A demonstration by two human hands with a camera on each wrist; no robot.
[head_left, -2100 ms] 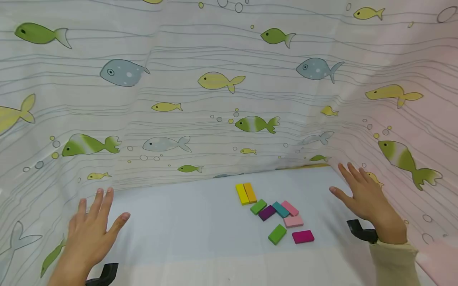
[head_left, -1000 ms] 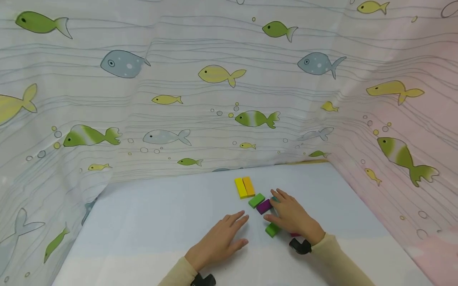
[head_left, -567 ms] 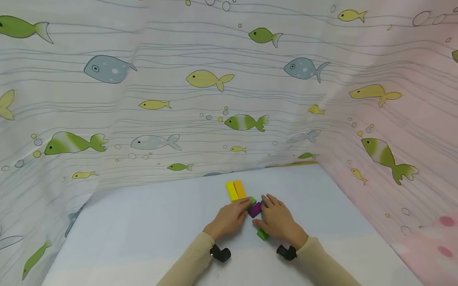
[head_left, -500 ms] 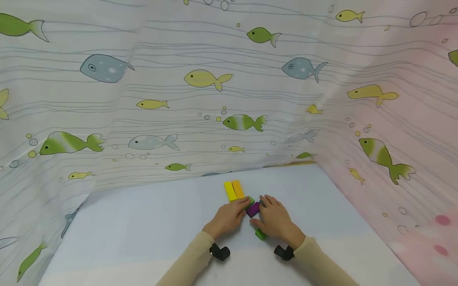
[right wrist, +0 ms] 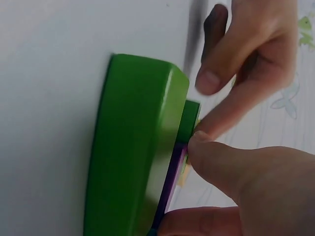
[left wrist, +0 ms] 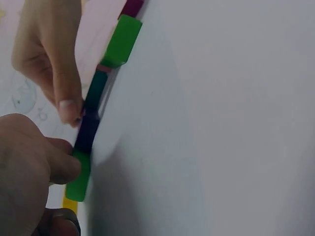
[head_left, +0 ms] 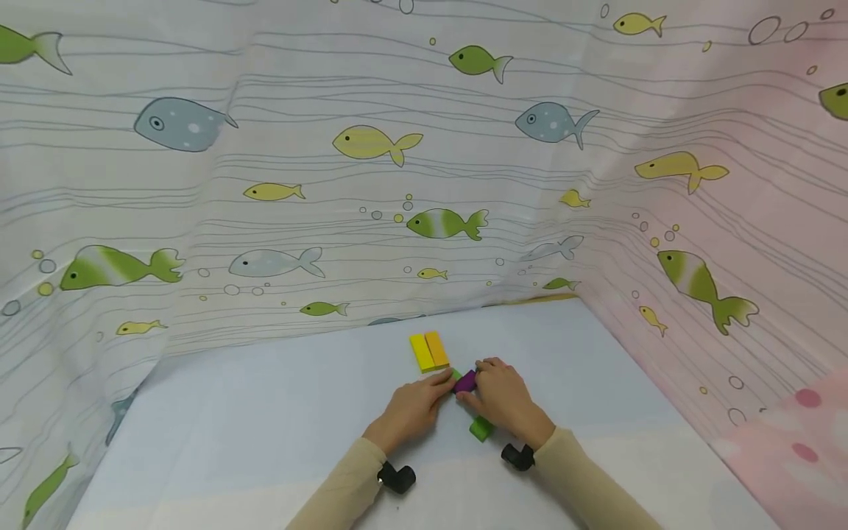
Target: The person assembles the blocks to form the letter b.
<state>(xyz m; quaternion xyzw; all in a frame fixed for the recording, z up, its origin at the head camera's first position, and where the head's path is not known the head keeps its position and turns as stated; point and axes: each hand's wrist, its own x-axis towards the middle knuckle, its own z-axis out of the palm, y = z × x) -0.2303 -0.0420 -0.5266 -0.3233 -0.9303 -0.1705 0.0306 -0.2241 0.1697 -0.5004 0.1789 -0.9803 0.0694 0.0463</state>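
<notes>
My left hand (head_left: 411,412) lays its index fingertip on a small green block (left wrist: 78,182), its thumb held apart in the right wrist view. The right hand (head_left: 506,401) pinches a purple block (head_left: 466,382) between thumb and fingers. That purple block lies close by the green one. A teal block (left wrist: 96,91) shows near the right hand's fingers in the left wrist view. Nearer to me, a larger-looking green block (head_left: 481,428) lies below the right palm. In the head view, the right hand hides the teal, pink and magenta blocks.
Yellow (head_left: 420,353) and orange (head_left: 436,349) blocks lie side by side just beyond the left fingertips. All rest on a white table (head_left: 265,412). A fish-patterned curtain (head_left: 371,221) rises along its back and sides.
Both hands have come inward from the table's sides to the blocks. The right hand was spread over the teal block; its fingers now close around the purple one. The head view has shifted slightly.
</notes>
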